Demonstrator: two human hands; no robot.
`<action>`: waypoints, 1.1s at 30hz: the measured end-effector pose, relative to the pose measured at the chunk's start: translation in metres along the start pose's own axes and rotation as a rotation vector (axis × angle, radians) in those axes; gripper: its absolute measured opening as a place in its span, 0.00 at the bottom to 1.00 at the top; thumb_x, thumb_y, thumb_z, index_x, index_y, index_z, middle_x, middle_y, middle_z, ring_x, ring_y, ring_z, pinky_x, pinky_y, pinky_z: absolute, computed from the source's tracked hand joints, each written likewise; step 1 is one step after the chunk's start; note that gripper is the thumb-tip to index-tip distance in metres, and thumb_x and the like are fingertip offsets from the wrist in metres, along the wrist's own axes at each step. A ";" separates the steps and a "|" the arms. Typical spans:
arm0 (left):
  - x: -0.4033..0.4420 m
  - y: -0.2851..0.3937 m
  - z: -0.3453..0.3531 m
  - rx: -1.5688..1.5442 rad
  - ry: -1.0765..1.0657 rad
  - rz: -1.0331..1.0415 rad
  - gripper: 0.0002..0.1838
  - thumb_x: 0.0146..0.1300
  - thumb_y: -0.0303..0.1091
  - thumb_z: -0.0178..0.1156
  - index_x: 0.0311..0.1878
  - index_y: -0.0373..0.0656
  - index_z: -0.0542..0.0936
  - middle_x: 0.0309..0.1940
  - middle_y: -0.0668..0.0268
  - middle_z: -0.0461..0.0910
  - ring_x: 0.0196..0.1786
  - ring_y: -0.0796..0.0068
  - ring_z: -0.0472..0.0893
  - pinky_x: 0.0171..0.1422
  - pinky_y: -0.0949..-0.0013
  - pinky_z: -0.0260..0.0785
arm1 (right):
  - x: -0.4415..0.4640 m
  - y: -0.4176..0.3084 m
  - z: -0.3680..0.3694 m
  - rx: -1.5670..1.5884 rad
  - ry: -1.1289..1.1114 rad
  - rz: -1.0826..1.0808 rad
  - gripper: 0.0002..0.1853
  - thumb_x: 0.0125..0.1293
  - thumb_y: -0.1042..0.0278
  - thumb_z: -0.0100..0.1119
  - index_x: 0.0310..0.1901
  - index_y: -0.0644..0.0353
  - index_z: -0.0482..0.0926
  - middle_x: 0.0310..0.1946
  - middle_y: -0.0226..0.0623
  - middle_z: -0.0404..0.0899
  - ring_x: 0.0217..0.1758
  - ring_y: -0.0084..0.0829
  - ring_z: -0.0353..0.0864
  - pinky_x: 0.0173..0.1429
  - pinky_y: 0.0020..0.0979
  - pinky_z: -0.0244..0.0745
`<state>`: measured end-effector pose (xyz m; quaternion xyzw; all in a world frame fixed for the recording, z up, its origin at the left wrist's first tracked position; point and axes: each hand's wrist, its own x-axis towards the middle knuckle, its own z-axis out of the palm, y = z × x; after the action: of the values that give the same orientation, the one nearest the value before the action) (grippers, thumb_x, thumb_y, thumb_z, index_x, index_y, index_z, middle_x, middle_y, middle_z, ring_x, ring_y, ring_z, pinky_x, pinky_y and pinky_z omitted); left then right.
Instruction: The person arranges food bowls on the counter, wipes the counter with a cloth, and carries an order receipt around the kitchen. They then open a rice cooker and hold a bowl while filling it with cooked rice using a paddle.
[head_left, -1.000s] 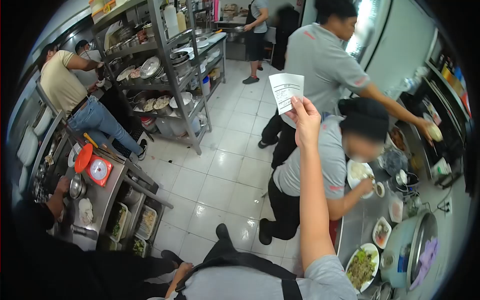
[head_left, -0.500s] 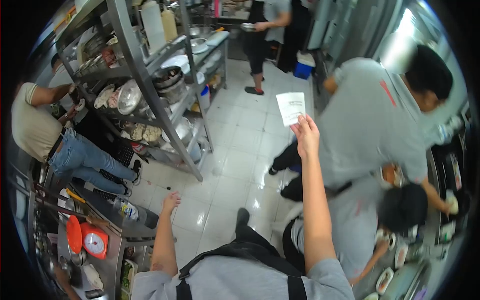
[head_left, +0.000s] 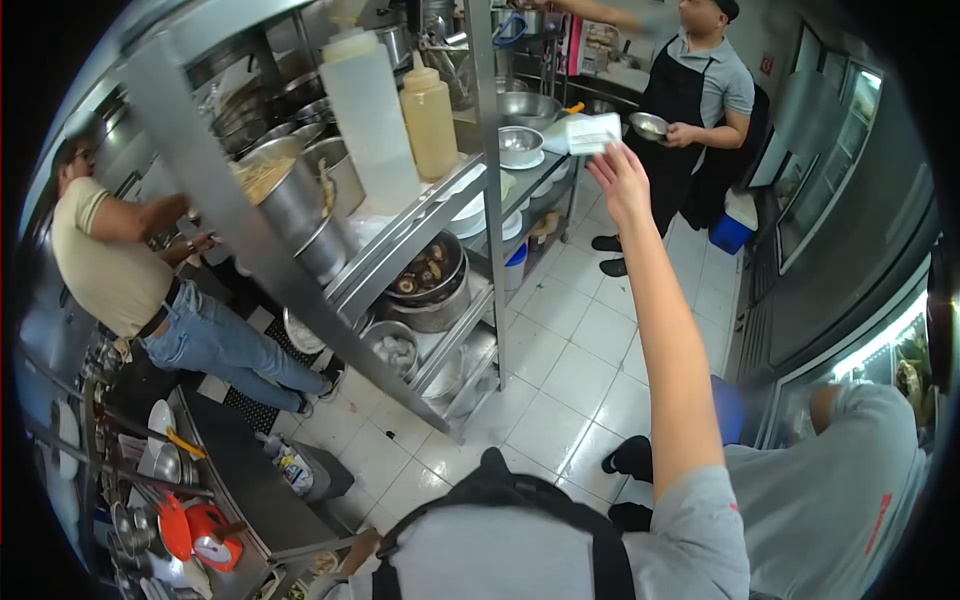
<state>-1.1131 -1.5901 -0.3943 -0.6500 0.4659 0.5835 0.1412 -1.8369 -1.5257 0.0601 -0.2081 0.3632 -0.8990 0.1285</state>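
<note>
My right hand (head_left: 624, 182) is stretched out far in front of me, pinching a small white printed paper slip (head_left: 593, 133) by its lower edge. The print is too blurred to read. Behind the slip lies the far end of a metal counter, with a small steel bowl (head_left: 520, 147) to its left. Down at my left side, only part of my left hand (head_left: 362, 550) shows beside my body, near the corner of a steel table. Its fingers cannot be made out.
A steel shelf rack (head_left: 390, 270) with pots and squeeze bottles (head_left: 430, 118) stands ahead on the left. A person in a black apron (head_left: 680, 100) holds a metal bowl (head_left: 649, 126). Another person bends at right (head_left: 830, 490). A red scale (head_left: 213, 540) sits lower left.
I have moved forward, so the rack looks closer. My right hand still holds the slip, now farther ahead and tilted. My left hand has dropped back beside my body.
</note>
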 end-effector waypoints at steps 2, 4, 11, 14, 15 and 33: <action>0.011 0.042 0.012 -0.026 -0.015 0.047 0.16 0.63 0.45 0.56 0.44 0.43 0.80 0.30 0.60 0.82 0.28 0.67 0.81 0.31 0.62 0.72 | 0.062 0.020 -0.017 -1.159 -0.071 -0.241 0.11 0.65 0.64 0.57 0.45 0.59 0.77 0.34 0.42 0.82 0.37 0.41 0.85 0.43 0.40 0.80; 0.021 0.095 0.023 -0.049 -0.031 0.122 0.16 0.63 0.45 0.56 0.43 0.43 0.80 0.29 0.60 0.82 0.28 0.66 0.81 0.31 0.62 0.72 | 0.118 0.030 -0.038 -1.961 -0.110 -0.475 0.09 0.64 0.62 0.53 0.39 0.56 0.78 0.30 0.46 0.83 0.36 0.46 0.85 0.41 0.44 0.79; 0.047 0.309 0.064 -0.120 0.033 0.414 0.14 0.61 0.44 0.57 0.41 0.43 0.79 0.29 0.60 0.81 0.28 0.65 0.81 0.31 0.62 0.72 | 0.342 0.043 0.096 -1.141 -0.068 -0.808 0.10 0.64 0.58 0.58 0.38 0.57 0.77 0.32 0.43 0.83 0.37 0.39 0.85 0.39 0.37 0.76; 0.046 0.374 0.079 -0.175 0.129 0.460 0.14 0.60 0.44 0.57 0.40 0.43 0.79 0.28 0.60 0.81 0.28 0.65 0.80 0.31 0.61 0.72 | 0.410 0.044 0.190 -0.095 -0.346 -0.262 0.15 0.66 0.64 0.59 0.48 0.62 0.71 0.41 0.35 0.80 0.37 0.32 0.85 0.42 0.31 0.78; 0.045 0.391 0.086 -0.193 0.158 0.457 0.14 0.60 0.43 0.57 0.40 0.43 0.79 0.28 0.60 0.81 0.28 0.64 0.80 0.31 0.61 0.72 | 0.431 0.049 0.212 0.049 -0.403 -0.225 0.17 0.66 0.65 0.58 0.51 0.64 0.69 0.41 0.40 0.80 0.38 0.38 0.85 0.43 0.36 0.80; -0.006 0.428 0.218 -0.502 0.450 0.335 0.11 0.56 0.41 0.58 0.35 0.43 0.78 0.26 0.59 0.79 0.27 0.62 0.79 0.31 0.60 0.70 | 0.548 0.170 0.302 0.365 -0.575 0.361 0.14 0.58 0.67 0.59 0.45 0.62 0.75 0.44 0.40 0.80 0.48 0.36 0.80 0.57 0.36 0.79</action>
<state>-1.5787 -1.6535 -0.2955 -0.6912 0.4276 0.5372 -0.2255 -2.1640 -2.0356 0.2905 -0.3582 0.1772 -0.8168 0.4162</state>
